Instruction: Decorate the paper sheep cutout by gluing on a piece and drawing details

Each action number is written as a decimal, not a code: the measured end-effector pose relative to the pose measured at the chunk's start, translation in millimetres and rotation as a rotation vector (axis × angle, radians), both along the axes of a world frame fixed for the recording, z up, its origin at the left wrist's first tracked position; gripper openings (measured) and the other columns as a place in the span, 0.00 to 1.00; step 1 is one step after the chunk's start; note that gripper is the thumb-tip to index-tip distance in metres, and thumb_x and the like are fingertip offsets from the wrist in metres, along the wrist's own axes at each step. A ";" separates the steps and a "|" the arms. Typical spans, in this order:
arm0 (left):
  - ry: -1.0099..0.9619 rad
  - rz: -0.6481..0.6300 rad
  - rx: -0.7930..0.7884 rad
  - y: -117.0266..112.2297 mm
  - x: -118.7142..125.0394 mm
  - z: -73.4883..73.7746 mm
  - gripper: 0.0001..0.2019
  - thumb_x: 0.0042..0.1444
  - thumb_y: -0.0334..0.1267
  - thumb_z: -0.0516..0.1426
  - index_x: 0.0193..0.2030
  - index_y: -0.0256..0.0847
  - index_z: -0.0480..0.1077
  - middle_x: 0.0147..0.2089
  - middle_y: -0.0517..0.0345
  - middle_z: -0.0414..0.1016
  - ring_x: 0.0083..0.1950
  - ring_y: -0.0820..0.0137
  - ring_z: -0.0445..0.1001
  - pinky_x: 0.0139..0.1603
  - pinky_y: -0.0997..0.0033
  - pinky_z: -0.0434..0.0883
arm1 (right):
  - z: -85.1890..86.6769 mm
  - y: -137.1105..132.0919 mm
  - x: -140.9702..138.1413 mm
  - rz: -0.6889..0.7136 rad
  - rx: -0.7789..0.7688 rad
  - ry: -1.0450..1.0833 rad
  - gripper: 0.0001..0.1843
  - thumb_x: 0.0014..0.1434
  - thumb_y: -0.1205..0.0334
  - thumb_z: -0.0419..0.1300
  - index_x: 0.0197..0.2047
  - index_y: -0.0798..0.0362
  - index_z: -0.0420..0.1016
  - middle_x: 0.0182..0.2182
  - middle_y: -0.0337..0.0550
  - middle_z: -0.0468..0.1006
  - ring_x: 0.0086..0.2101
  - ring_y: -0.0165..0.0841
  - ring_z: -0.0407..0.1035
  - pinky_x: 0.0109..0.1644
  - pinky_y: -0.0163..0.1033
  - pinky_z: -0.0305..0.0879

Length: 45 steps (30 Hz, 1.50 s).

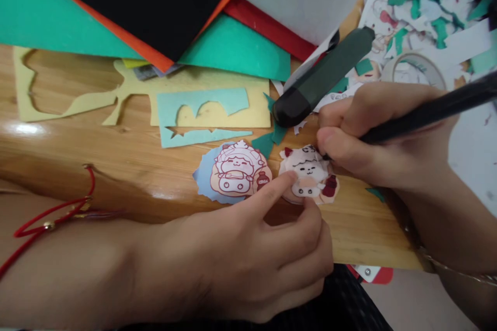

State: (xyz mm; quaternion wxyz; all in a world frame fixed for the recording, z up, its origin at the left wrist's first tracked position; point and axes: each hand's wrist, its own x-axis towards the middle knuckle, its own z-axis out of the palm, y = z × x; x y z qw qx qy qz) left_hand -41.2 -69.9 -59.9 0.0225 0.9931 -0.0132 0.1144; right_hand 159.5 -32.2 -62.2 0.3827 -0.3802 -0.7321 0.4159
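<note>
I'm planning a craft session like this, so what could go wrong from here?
1. The right hand has the black pen tip right at the paper cutout's edge; a slip might leave a stray mark.
2. The left hand steadies that small cutout with only its fingertips, so it could shift.
3. Loose paper scraps lie beyond the right hand; a brush might scatter them.

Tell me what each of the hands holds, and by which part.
The right hand grips a black pen near its writing end. The left hand grips nothing, only touching the paper cutout at its left and lower edges.
</note>
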 end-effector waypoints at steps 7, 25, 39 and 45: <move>0.010 0.016 -0.003 -0.4 0.6 1.7 0.24 0.56 0.22 0.40 0.54 0.37 0.66 0.52 0.49 0.68 0.54 0.58 0.68 0.53 0.49 0.72 | 0.5 2.0 -1.2 0.028 -0.008 0.031 0.20 0.49 0.81 0.58 0.17 0.55 0.52 0.17 0.31 0.56 0.19 0.21 0.54 0.18 0.32 0.49; 0.034 0.010 0.017 0.1 -0.2 2.4 0.23 0.57 0.24 0.40 0.55 0.38 0.64 0.53 0.50 0.67 0.54 0.59 0.66 0.54 0.52 0.71 | -1.3 1.3 3.6 0.051 0.013 -0.018 0.19 0.52 0.77 0.59 0.17 0.55 0.56 0.17 0.30 0.56 0.20 0.21 0.56 0.21 0.31 0.52; 0.029 0.015 0.025 -1.1 -1.6 2.3 0.22 0.57 0.26 0.41 0.55 0.38 0.64 0.53 0.51 0.67 0.54 0.60 0.66 0.54 0.52 0.71 | 1.9 -2.5 5.3 0.059 -0.045 -0.118 0.19 0.52 0.77 0.56 0.17 0.56 0.51 0.19 0.30 0.58 0.21 0.18 0.51 0.22 0.29 0.47; 0.038 -0.008 0.031 0.8 -1.7 3.5 0.22 0.57 0.26 0.41 0.56 0.37 0.64 0.54 0.50 0.67 0.55 0.59 0.66 0.54 0.52 0.72 | 0.7 -0.2 4.8 -0.102 -0.088 0.148 0.18 0.51 0.75 0.59 0.17 0.53 0.56 0.17 0.29 0.56 0.18 0.22 0.57 0.19 0.32 0.54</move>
